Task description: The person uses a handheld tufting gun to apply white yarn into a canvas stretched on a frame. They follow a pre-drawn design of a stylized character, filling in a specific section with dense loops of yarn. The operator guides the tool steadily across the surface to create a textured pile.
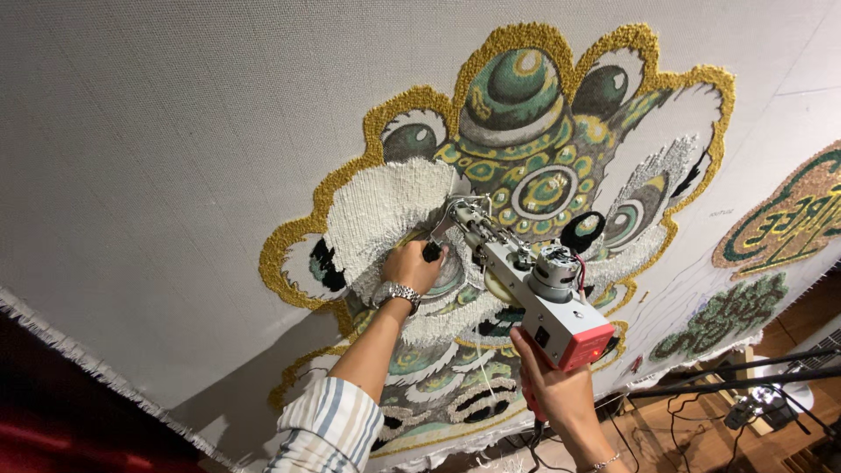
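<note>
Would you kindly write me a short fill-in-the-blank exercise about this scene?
1. The left hand grips the tufting gun's ____ front knob.
2. The left wrist wears a ____ metal watch.
3. The right hand holds the grey tufting gun at its ____ rear end.
4. The tufted lion-head design is outlined in ____ yarn on the grey cloth.

Missing words: black; silver; red; gold

The tufting gun (pixel 526 289) is at the frame's centre, against the cloth (pixel 158 158); left hand (pixel 412 265) beside it, right hand (pixel 556 385) below.
</note>
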